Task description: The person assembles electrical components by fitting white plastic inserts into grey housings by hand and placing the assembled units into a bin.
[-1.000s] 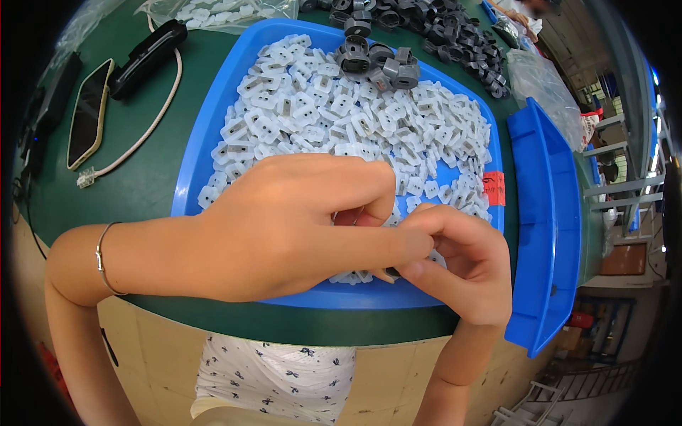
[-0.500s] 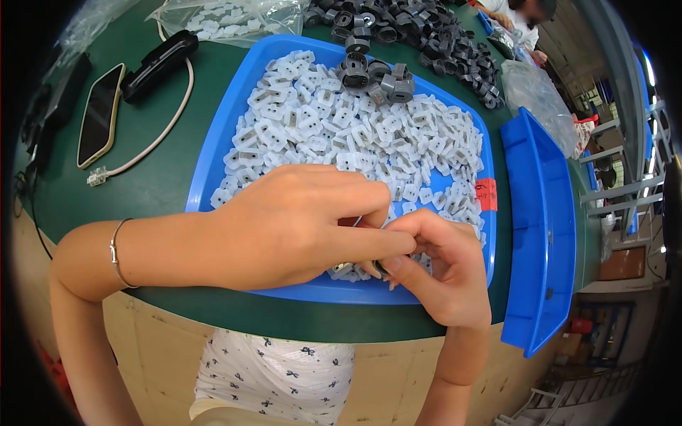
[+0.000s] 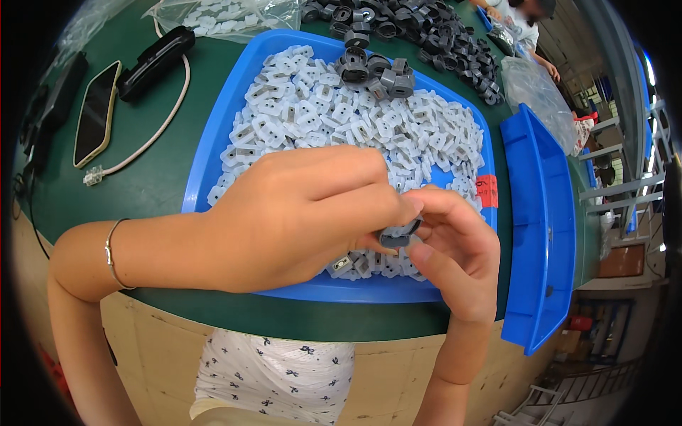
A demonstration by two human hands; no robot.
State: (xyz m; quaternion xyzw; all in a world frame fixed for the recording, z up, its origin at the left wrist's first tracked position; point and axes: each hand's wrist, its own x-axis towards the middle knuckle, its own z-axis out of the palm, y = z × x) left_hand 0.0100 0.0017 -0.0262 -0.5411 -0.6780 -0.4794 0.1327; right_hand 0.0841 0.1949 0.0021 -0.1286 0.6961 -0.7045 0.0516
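Shifted since half a second ago: the grey piece point(image 3: 399, 236) sits slightly farther off and shows plainly between your fingers; only a dark sliver showed then. Your left hand point(image 3: 305, 213) and right hand point(image 3: 458, 248) both have fingers clamped on it, over the near right part of the blue tray point(image 3: 198, 181). Step looks like two-handed working of one piece; next move seems to want an even pinch, lest it drop among the white pieces point(image 3: 305, 106) below. Farther out on the counter point(image 3: 320, 323): grey rings point(image 3: 440, 39) far, blue bin point(image 3: 543, 234) right, phone point(image 3: 97, 113) left.
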